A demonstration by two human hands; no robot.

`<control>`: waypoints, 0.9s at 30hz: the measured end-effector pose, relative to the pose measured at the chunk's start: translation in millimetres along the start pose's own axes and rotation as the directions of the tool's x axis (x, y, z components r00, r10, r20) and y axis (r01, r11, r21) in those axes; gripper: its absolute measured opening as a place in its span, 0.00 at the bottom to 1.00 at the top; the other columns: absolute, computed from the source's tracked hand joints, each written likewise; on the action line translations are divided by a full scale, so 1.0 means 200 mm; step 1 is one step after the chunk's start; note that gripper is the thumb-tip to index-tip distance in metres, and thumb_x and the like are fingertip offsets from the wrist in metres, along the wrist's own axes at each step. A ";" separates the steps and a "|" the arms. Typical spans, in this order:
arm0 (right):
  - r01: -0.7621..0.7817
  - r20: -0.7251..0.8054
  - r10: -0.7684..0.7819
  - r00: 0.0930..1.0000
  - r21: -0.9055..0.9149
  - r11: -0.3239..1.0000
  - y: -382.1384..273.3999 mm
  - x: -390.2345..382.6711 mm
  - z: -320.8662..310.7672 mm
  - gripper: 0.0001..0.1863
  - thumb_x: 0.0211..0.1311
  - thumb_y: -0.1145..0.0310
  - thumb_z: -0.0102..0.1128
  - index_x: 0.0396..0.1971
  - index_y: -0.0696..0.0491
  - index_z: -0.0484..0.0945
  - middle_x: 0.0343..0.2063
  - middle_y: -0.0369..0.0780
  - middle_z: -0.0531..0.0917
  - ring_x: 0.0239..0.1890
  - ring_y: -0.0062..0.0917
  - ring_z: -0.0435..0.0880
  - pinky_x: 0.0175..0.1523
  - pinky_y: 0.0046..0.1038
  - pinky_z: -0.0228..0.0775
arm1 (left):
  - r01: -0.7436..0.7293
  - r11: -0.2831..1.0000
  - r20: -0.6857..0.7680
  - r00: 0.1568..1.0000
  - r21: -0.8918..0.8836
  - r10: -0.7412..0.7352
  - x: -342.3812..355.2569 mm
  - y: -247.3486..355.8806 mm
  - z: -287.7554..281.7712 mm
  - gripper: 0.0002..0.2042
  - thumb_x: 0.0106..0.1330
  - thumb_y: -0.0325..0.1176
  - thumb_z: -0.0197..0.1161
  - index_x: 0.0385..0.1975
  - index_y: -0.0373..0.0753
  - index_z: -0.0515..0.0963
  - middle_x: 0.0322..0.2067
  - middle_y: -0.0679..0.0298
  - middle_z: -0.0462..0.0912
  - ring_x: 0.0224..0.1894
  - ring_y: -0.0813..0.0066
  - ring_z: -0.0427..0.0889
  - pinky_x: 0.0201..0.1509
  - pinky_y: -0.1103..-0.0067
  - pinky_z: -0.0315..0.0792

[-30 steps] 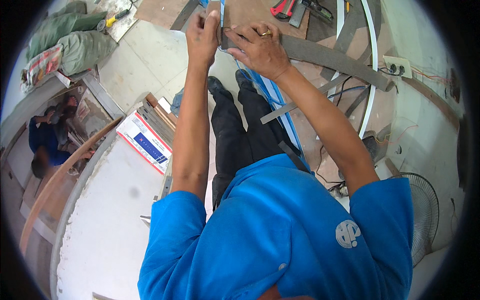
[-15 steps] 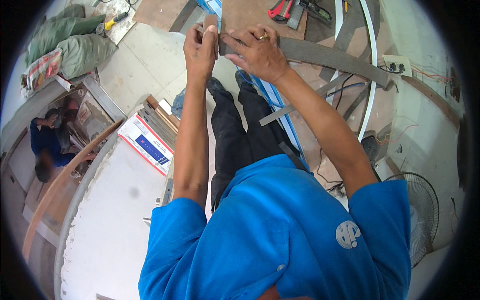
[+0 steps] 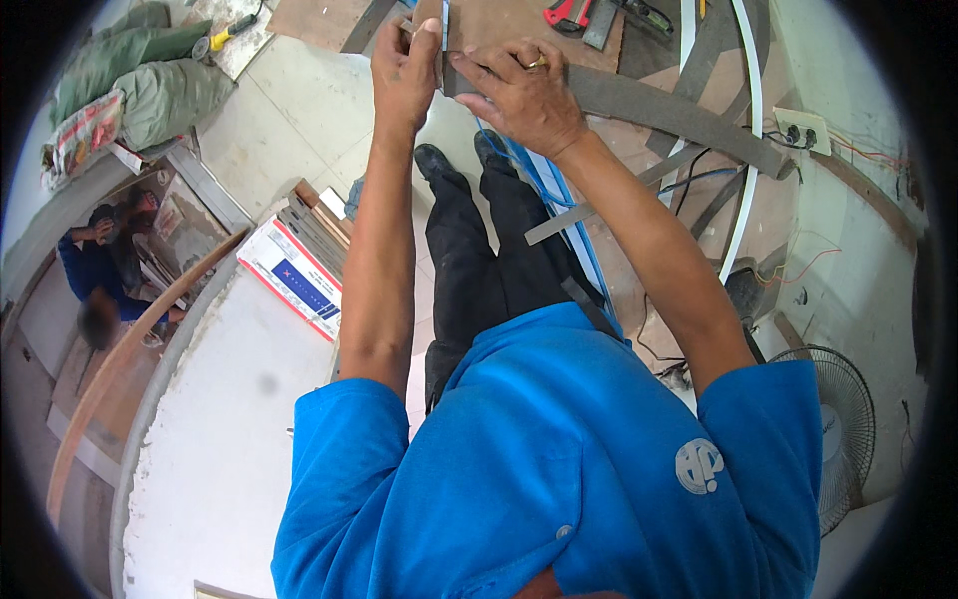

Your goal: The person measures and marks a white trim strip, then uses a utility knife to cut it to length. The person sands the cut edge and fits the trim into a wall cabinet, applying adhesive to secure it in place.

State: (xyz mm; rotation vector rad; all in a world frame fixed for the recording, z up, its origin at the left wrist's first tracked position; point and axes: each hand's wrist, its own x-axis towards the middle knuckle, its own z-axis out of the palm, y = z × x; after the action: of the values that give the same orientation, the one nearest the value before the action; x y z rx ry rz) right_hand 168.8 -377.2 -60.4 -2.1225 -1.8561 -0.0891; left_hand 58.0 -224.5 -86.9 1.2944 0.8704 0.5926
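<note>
My left hand (image 3: 407, 75) is closed round a small flat brown piece (image 3: 428, 12), with the thumb pressed along it; the lower part is hidden in the palm. Close by on the right, my right hand (image 3: 524, 95) grips the near end of a long grey-brown strip (image 3: 659, 105), fingers across its top and thumb at its lower edge. The strip runs off to the right, below my wrist. The brown piece and the strip's end nearly meet; whether they touch I cannot tell.
A red utility knife (image 3: 569, 14) lies on the board at the far side. White curved strips (image 3: 743, 150) and wires cross the right side, near a wall socket (image 3: 803, 130) and a fan (image 3: 843, 429). A box (image 3: 291, 280) sits left; another person (image 3: 100, 270) crouches beyond.
Both hands sit slightly higher in the picture. The brown piece has shifted upward with my left hand, and a pale narrow edge now shows beside it. My right hand keeps its grip.
</note>
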 end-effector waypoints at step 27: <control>-0.004 -0.035 0.006 0.999 0.062 0.998 -0.01 -0.01 0.00 0.27 0.62 0.50 0.71 0.61 0.37 0.80 0.55 0.27 0.78 0.61 0.26 0.72 0.68 0.44 0.55 | 0.092 0.976 -0.014 0.996 0.197 -0.091 -0.21 -0.03 -0.09 0.19 0.73 0.45 0.66 0.43 0.30 0.77 0.29 0.67 0.78 0.31 0.82 0.74 0.33 0.81 0.69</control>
State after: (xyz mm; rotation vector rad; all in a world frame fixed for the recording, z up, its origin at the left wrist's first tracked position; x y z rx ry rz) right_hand 167.1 -378.5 -60.5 -2.0708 -1.8101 -0.0670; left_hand 20.0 -248.9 -84.7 1.4237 1.0073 0.4449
